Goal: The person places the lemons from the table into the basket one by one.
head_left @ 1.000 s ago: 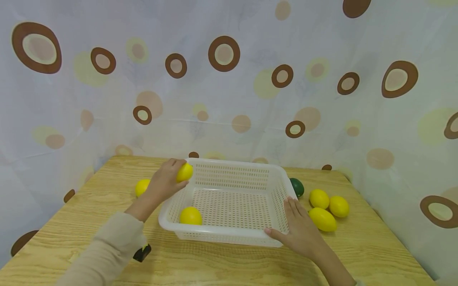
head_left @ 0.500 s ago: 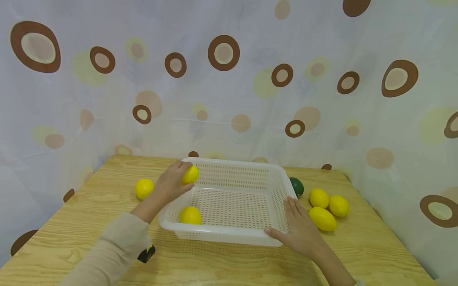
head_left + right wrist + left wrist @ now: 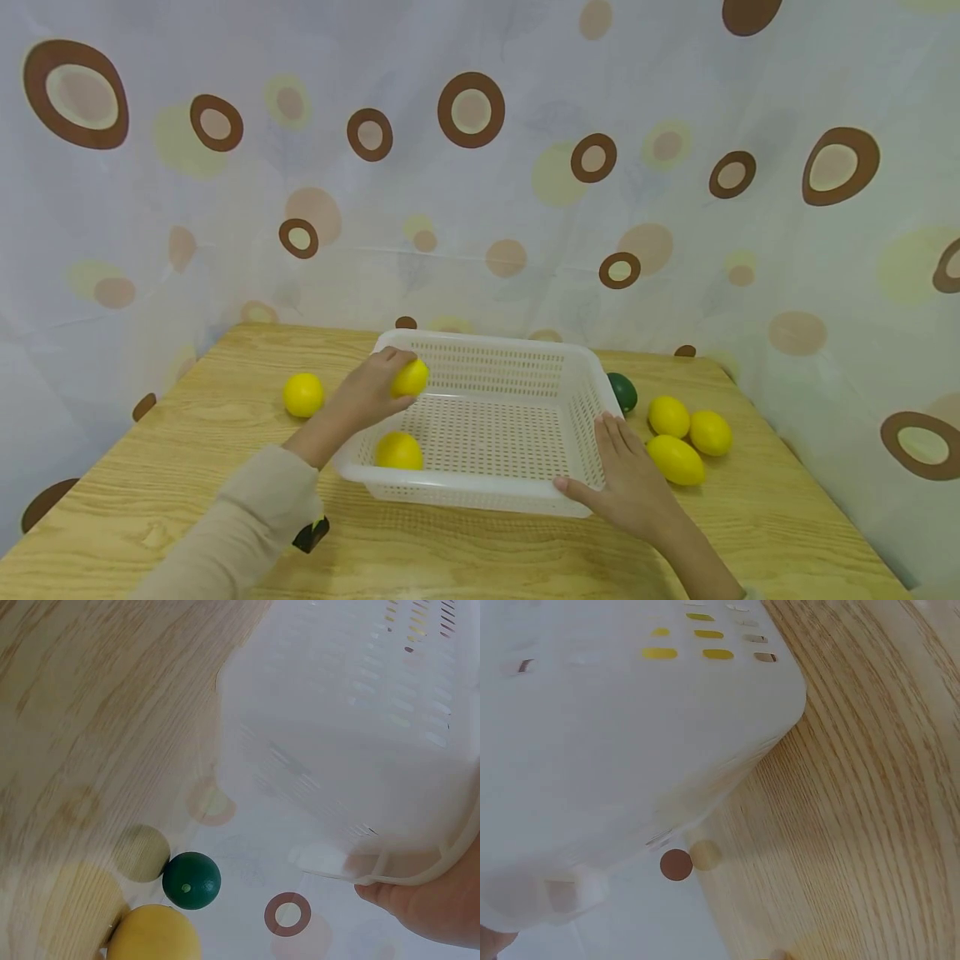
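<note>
In the head view, a white perforated plastic basket (image 3: 480, 480) stands at the middle of the wooden table. My left hand (image 3: 363, 392) grips a lemon (image 3: 412, 379) between thumb and fingers, inside the basket's left side. Another lemon (image 3: 399, 452) lies in the front left corner of the basket. My right hand (image 3: 633, 487) rests on the front right corner, fingers straight along the right rim and thumb on the front rim. The right wrist view shows part of that hand (image 3: 431, 909) against the rim. In the left wrist view, the basket wall (image 3: 630, 742) hides the held lemon.
A single lemon (image 3: 303, 395) lies on the table left of the basket. To the right lie a lemon (image 3: 669, 417) with two others beside it, and a dark green round fruit (image 3: 622, 392) close to the basket wall. A patterned curtain (image 3: 480, 208) hangs behind the table.
My left hand has moved right and slightly down with the lemon, from the basket's left rim to farther inside. The right hand and the basket have stayed in place.
</note>
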`<action>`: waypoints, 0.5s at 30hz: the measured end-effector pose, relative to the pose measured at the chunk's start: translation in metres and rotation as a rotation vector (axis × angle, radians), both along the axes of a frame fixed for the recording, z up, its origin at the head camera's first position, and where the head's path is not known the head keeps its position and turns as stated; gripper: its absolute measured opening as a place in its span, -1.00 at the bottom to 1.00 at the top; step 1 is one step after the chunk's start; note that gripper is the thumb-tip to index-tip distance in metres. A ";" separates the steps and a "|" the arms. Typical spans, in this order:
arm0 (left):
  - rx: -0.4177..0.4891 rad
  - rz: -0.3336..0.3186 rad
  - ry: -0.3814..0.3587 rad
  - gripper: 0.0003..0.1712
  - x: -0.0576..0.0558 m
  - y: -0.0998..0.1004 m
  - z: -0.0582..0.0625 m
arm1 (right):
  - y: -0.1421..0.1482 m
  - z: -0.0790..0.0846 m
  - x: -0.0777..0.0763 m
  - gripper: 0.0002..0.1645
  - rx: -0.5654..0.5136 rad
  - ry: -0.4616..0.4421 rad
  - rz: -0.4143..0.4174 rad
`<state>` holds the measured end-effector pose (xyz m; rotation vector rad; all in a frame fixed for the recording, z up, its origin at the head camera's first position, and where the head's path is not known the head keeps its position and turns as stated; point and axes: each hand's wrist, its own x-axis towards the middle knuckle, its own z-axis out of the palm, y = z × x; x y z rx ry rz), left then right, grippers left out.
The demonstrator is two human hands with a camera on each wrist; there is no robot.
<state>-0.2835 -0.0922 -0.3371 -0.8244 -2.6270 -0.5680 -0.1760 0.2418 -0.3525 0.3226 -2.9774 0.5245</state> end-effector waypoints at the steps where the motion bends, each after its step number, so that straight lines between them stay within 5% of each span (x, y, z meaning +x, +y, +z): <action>1: -0.005 -0.008 -0.011 -0.40 0.000 0.000 0.000 | 0.000 0.000 0.000 0.25 0.001 0.000 0.000; 15: -0.083 -0.065 -0.049 -0.40 -0.002 0.003 -0.006 | 0.000 0.000 0.000 0.25 0.004 0.007 0.002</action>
